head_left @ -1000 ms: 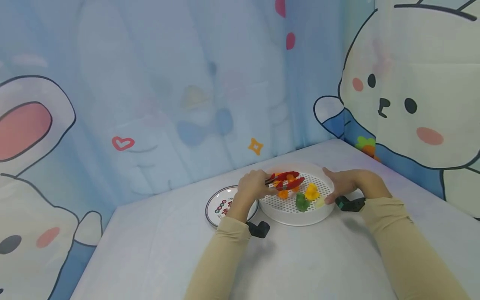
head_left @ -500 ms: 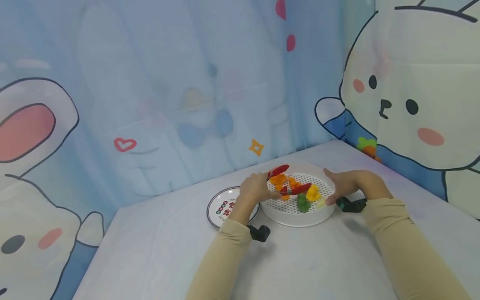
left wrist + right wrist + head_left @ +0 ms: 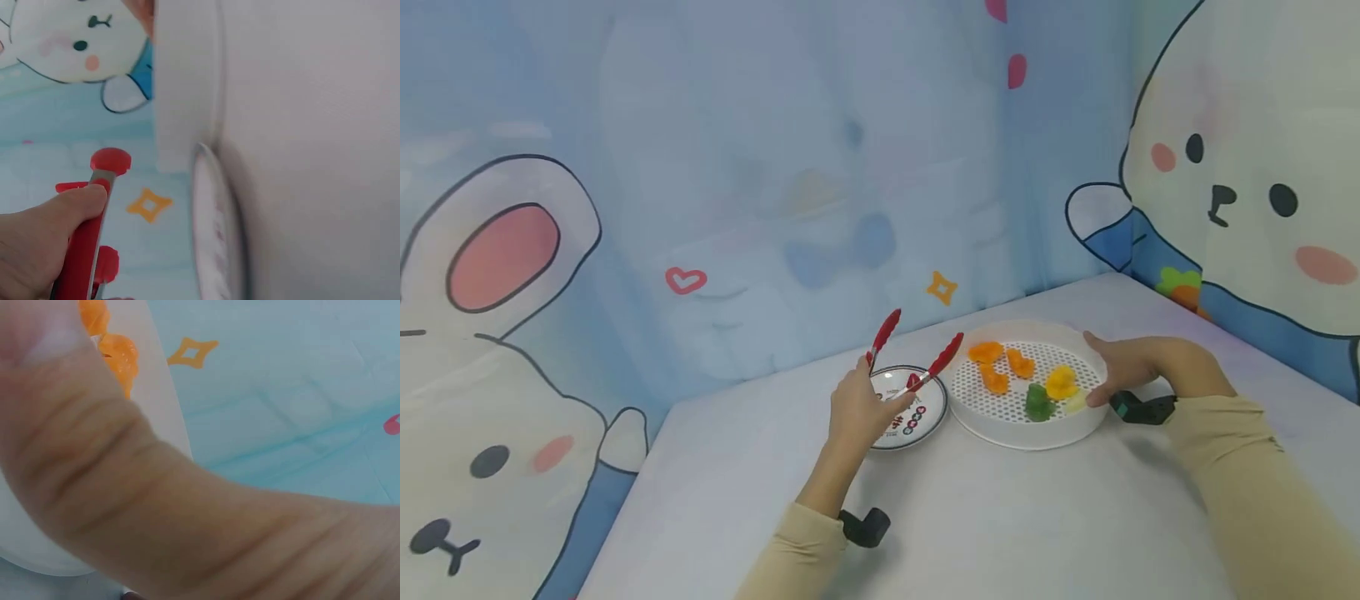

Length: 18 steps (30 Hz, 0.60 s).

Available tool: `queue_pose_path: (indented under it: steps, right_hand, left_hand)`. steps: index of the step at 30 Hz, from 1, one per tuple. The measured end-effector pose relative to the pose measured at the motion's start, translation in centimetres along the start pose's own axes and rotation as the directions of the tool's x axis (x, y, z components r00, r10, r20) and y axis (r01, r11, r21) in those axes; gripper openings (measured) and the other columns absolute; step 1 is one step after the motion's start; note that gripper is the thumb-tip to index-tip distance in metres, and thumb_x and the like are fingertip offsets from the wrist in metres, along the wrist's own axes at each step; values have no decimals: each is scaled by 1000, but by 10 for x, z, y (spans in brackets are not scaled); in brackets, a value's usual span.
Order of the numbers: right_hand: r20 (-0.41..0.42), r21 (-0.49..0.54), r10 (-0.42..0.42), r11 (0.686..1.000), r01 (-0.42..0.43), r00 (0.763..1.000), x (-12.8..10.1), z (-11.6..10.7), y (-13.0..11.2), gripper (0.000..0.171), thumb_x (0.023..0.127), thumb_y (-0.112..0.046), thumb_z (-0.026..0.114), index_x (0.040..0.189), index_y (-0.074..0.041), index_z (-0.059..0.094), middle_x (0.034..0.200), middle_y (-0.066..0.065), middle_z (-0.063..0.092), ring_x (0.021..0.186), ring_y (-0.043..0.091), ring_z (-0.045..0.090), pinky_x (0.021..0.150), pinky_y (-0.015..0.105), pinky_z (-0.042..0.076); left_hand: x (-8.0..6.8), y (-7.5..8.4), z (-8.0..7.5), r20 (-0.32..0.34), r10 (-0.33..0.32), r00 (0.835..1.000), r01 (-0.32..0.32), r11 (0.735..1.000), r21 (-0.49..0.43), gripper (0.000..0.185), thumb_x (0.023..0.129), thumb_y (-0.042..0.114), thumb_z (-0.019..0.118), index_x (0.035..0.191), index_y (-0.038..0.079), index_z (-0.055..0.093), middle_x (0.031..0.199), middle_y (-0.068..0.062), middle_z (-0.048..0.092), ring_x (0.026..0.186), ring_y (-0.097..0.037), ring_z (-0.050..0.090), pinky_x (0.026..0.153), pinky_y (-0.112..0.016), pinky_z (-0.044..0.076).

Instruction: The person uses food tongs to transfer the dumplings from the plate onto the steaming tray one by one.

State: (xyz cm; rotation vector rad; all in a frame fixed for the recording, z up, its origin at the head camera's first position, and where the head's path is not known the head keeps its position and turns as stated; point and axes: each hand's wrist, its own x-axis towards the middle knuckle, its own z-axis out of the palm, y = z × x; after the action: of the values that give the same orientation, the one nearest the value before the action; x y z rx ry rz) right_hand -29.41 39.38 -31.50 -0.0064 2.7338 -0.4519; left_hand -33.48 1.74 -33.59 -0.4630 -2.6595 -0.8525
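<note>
My left hand [image 3: 859, 412] holds a pair of red-tipped tongs [image 3: 946, 357] over a round white plate [image 3: 931, 408] with red print and a dark rim. The tongs' two arms are spread wide, with nothing visible between the tips. In the left wrist view, my thumb [image 3: 75, 206] lies along the tongs' red handle. My right hand [image 3: 1127, 367] grips the right rim of a round white steamer tray [image 3: 1000, 433] with a perforated bottom. Inside it lie three orange pieces [image 3: 995, 379], a yellow piece [image 3: 1062, 382], a green piece [image 3: 1039, 403] and a pale yellow piece [image 3: 1077, 401].
The plate stands just left of the tray, close to its wall, on a white-covered table [image 3: 985, 517]. Behind the table hangs a blue curtain [image 3: 737, 167] with cartoon prints, meeting a second printed panel [image 3: 1247, 208] at the right corner.
My left hand has moved the tongs left, from above the tray to over the plate, and their arms are spread wider. My right hand stays on the tray rim. The head view has shifted slightly.
</note>
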Motion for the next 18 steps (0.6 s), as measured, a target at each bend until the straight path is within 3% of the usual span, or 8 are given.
queue_pose_path:
  steps: [5,9,18]
  right_hand:
    - [11,39,-24,999,24,1000,-4,-1,15,133,73,-60,71,137,22,-12,141,48,2,126,59,23,101,73,16]
    - [29,71,-72,995,70,997,1,7,24,130,76,-58,70,137,22,-13,141,48,0,124,59,25,100,74,18]
    - [-60,107,-80,991,86,995,-5,15,49,125,78,-50,72,139,19,-13,140,49,-1,123,59,21,99,75,15]
  left_hand:
    - [-12,-26,14,31,-70,997,69,997,28,89,72,46,78,137,-4,44,123,-20,59,114,-34,57,97,-46,47]
    - [-22,-37,27,38,-114,993,111,991,74,84,69,47,80,130,-3,52,114,-16,59,104,-28,55,90,-42,49]
    - [-20,-20,44,-6,-99,995,99,980,172,76,66,54,79,115,-1,62,93,-8,54,85,-19,46,70,-33,45]
